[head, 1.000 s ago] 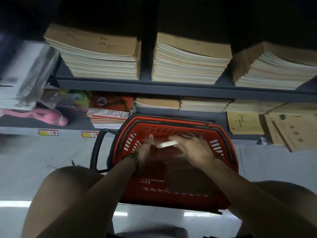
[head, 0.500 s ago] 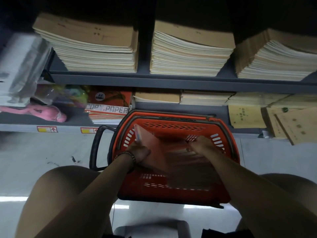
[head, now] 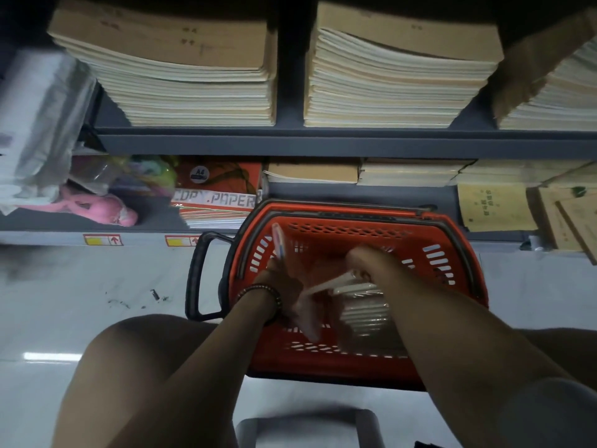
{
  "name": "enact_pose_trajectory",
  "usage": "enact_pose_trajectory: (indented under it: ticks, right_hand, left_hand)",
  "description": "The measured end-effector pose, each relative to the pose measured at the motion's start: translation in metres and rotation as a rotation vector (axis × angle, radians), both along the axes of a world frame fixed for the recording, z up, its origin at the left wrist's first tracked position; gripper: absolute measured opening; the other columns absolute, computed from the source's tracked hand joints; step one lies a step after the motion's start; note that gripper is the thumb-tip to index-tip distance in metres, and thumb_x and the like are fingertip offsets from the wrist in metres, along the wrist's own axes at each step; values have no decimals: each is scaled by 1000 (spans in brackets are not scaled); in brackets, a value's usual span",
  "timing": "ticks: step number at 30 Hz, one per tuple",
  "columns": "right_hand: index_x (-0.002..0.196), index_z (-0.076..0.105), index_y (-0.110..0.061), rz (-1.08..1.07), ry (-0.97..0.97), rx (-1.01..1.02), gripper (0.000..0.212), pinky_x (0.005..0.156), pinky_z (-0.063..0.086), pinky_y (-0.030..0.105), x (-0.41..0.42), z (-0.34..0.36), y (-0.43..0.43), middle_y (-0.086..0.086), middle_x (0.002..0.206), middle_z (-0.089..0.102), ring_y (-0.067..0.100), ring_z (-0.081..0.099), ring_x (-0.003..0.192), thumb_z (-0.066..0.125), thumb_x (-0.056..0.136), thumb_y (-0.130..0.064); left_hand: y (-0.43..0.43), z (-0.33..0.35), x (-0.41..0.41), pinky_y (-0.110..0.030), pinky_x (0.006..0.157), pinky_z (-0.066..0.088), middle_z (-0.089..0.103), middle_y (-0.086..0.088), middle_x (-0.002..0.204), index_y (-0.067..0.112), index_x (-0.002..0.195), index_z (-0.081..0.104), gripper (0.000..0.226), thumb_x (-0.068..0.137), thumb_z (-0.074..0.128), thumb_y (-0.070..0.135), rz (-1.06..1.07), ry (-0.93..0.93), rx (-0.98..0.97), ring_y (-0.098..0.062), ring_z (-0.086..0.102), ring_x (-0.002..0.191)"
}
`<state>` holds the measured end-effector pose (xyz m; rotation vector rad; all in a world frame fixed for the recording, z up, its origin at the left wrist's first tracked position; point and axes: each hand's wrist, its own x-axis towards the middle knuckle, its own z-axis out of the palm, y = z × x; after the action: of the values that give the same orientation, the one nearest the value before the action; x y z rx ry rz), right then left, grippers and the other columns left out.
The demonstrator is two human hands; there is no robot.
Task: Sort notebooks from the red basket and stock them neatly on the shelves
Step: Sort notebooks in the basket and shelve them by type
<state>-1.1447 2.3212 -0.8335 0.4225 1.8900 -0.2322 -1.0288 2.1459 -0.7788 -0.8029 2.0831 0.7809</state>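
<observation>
The red basket [head: 452, 234] stands on the floor between my knees, against the lower shelf. My left hand [head: 286, 287], a bead bracelet on its wrist, grips a reddish notebook [head: 278, 242] tilted up on edge at the basket's left side. My right hand [head: 366, 263] reaches into the basket, its fingers curled over the white page edges of a notebook [head: 326, 286] lifted off the pile of notebooks [head: 365, 313]. Both hands are blurred by motion. Tall stacks of tan notebooks [head: 181, 76] fill the upper shelf [head: 323, 143].
The lower shelf holds a pink toy [head: 97, 208], an orange copy paper ream [head: 216, 197], low notebook stacks [head: 410, 176] and loose tan notebooks [head: 494, 210] at the right. The basket's black handle [head: 197, 276] sticks out to the left. A grey stool [head: 307, 428] sits below me.
My left hand has stood a reddish notebook up on edge at the basket's left. My right hand has dug deeper into the pile and lifted a notebook's edge.
</observation>
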Motion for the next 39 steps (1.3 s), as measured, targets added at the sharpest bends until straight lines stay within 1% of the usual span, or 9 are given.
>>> enact_pose_trajectory:
  ticks: [4, 8, 11, 16, 20, 23, 26, 31, 39]
  right_hand:
    - [97, 70, -8, -453, -110, -135, 26, 42, 37, 21, 20, -11, -10, 7, 79, 68, 13, 55, 47, 50, 105, -23]
    - [116, 60, -7, -614, 30, -272, 18, 70, 63, 41, 43, -12, -20, 12, 100, 70, 27, 69, 84, 67, 100, -14]
    - [109, 61, -5, -641, 55, -391, 5, 85, 62, 44, 58, 5, -11, 14, 102, 66, 31, 70, 93, 59, 104, -5]
    - [122, 63, -13, -703, 291, -357, 17, 48, 57, 31, 87, 61, 27, 11, 93, 65, 24, 64, 74, 57, 106, -10]
    - [127, 63, -13, -744, 261, -516, 25, 73, 66, 57, 101, 130, 62, 21, 116, 72, 41, 75, 94, 55, 105, -4]
    - [127, 63, -16, -676, 305, -647, 25, 72, 67, 56, 116, 187, 88, 18, 117, 74, 40, 76, 95, 57, 105, -6]
    - [130, 65, -17, -686, 403, -787, 26, 75, 66, 53, 131, 230, 111, 15, 119, 76, 40, 77, 101, 64, 105, -12]
    - [137, 67, -19, -835, 455, -1137, 33, 82, 64, 57, 155, 280, 120, 15, 130, 75, 44, 72, 115, 64, 104, -14]
    - [138, 62, -10, -846, 521, -1313, 40, 66, 67, 41, 177, 343, 114, 24, 125, 74, 44, 75, 106, 66, 101, -24]
  left_hand:
    - [-2, -3, 3, -45, 121, 38, 42, -19, 163, 10, 163, 30, 69, 103, 62, 24, 1, -18, 24, -38, 44, 148]
    - [-16, 1, 7, -49, 119, 43, 45, -14, 158, 18, 162, 27, 84, 93, 73, 31, -29, -13, 48, -38, 48, 143]
    - [-21, 13, 10, -45, 118, 44, 46, -12, 160, 18, 163, 29, 84, 93, 71, 38, -98, -7, 5, -34, 50, 143]
    - [-22, 34, 27, -36, 112, 46, 50, -10, 158, 18, 158, 41, 63, 99, 62, 29, -46, 61, 32, -32, 52, 141]
    - [-24, 66, 38, -33, 108, 48, 55, -9, 154, 17, 155, 46, 58, 101, 65, 27, 27, 161, 133, -28, 57, 133]
    - [-21, 95, 59, -28, 96, 44, 62, -7, 145, 18, 148, 53, 48, 102, 65, 23, 115, 303, 182, -20, 58, 115]
    - [-9, 119, 85, -46, 115, 45, 63, -8, 144, 20, 141, 57, 36, 105, 62, 16, 369, 463, 352, -30, 59, 131]
    - [17, 174, 111, -69, 97, 55, 70, 9, 125, 35, 130, 63, 30, 108, 58, 15, 783, 586, 788, -25, 68, 113]
    - [27, 243, 129, -69, 86, 59, 67, -6, 143, 29, 141, 59, 35, 107, 60, 19, 736, 804, 1078, -38, 71, 122]
